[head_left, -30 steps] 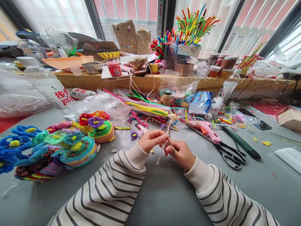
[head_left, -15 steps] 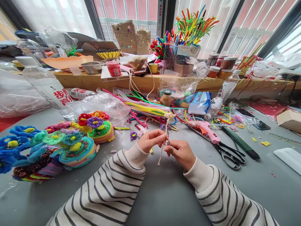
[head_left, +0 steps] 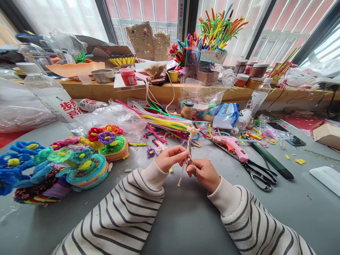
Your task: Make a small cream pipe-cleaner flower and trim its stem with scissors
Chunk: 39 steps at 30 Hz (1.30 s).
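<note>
Between my two hands stands a cream cord with a pale knotted bunch at its top, upright above the grey table. My left hand is closed in a pinch on the cord just under the bunch. One frayed end hangs below those fingers. My right hand is also closed, its thumb and finger pinching a strand of the same cord close beside the left fingertips. The spot where the strands meet is partly hidden by the fingers.
Colourful fuzzy flowers lie at the left. A bundle of pipe cleaners is behind my hands. To the right are a pink glue gun, black-handled scissors and a dark green tool. Bottles and jars line the back.
Very little differs. My right fingers have shifted slightly on the strand, and the hanging cord end has swung a touch to the left. My left hand keeps its pinch.
</note>
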{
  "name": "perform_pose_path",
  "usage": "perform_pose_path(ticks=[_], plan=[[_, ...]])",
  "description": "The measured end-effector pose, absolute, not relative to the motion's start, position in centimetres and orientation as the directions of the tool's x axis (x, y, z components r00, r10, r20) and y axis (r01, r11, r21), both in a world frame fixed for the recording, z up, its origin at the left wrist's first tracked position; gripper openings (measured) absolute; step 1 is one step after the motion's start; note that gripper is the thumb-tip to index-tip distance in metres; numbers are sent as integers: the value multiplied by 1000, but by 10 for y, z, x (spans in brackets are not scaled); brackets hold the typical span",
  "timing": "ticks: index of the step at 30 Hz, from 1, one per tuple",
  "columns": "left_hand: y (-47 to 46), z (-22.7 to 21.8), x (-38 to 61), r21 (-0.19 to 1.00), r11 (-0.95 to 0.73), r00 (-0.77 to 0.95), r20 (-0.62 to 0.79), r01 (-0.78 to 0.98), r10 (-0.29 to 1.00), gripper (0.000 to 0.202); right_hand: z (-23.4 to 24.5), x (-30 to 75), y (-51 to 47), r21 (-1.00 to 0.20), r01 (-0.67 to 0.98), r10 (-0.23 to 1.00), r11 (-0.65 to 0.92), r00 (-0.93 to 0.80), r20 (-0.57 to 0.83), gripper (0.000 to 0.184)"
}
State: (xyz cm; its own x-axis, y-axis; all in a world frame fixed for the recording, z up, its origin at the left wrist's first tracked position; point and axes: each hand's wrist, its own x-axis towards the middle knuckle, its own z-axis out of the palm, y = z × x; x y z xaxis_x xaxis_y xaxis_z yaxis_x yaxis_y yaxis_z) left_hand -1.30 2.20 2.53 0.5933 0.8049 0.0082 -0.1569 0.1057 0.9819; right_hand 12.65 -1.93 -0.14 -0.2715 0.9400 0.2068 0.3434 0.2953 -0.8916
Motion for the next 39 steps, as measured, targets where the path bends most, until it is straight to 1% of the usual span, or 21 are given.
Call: perform_pose_path(ticks=[8,12,15,21,26,39], plan=[[23,23,-13,979,112,604,13,-168,797,29,0,126,-19,-877,382,951,292,-217,222,63],[24,21,-14,979,111,597,13,-171,802,28,1,125,-19,-883,387,959,264,-198,200,62],[25,21,-14,976,116,584,14,-184,812,28,-1,125,-18,-890,383,960,248,-219,174,64],[25,21,-14,980,111,575,5,-166,818,28,-3,126,-20,-880,389,948,273,-266,176,69],[23,24,-13,986,94,592,5,-137,806,27,-1,126,-20,-876,403,953,265,-246,176,67],[23,25,-12,986,106,599,-7,-130,801,30,1,127,-20,-886,407,972,224,-160,172,59]])
